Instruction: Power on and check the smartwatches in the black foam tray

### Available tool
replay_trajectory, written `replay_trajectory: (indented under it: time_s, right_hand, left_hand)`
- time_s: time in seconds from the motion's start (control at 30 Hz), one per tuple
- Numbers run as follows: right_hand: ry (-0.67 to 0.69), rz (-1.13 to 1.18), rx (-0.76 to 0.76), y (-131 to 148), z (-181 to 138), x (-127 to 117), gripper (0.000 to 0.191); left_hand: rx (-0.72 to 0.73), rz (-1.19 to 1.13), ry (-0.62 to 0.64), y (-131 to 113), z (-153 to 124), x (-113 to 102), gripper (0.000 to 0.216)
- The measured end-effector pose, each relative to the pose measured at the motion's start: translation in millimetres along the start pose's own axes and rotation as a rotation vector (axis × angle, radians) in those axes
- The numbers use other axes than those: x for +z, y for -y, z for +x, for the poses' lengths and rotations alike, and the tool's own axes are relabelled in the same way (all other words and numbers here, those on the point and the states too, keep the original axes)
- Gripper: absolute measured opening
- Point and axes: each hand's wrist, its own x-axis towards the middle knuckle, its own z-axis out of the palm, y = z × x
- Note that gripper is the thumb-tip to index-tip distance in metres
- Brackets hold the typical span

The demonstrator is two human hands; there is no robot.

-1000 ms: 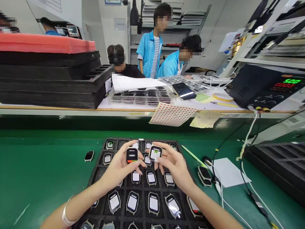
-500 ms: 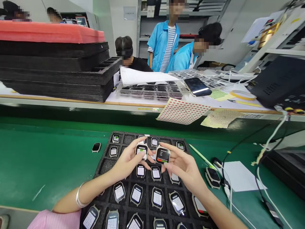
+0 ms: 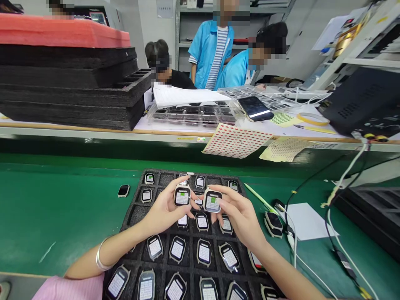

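My left hand [image 3: 162, 212] grips a strapless smartwatch body [image 3: 182, 196] with a lit screen, held up over a black foam tray [image 3: 133, 212]. Beside it, my right hand [image 3: 239, 214] grips a second watch body [image 3: 213, 201], its thumb on the screen. The two watches almost touch. Under my hands the tray holds several more watch bodies with lit screens, such as one [image 3: 204, 252] in a near row. A silver bangle [image 3: 99, 256] circles my left wrist.
A loose watch [image 3: 123, 190] lies on the green mat left of the tray; two stacked ones [image 3: 273, 223] lie right of it by white paper [image 3: 304, 221] and cables. Black foam trays [image 3: 71, 91] pile up on the far bench. Three people are behind it.
Both hands stay over the tray. Over the second the screens changed: a dark screen showed first on the left watch, then on the right; both now show light grids. The view shifted slightly.
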Motion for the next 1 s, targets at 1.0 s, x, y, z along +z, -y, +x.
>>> replay_trajectory:
  time_s: [1.0]
  right_hand:
    - [-0.009, -0.024, 0.031, 0.2, -7.9, -3.7, 0.029]
  left_hand:
    - [0.003, -0.042, 0.013, -2.0, -0.6, -2.3, 0.045]
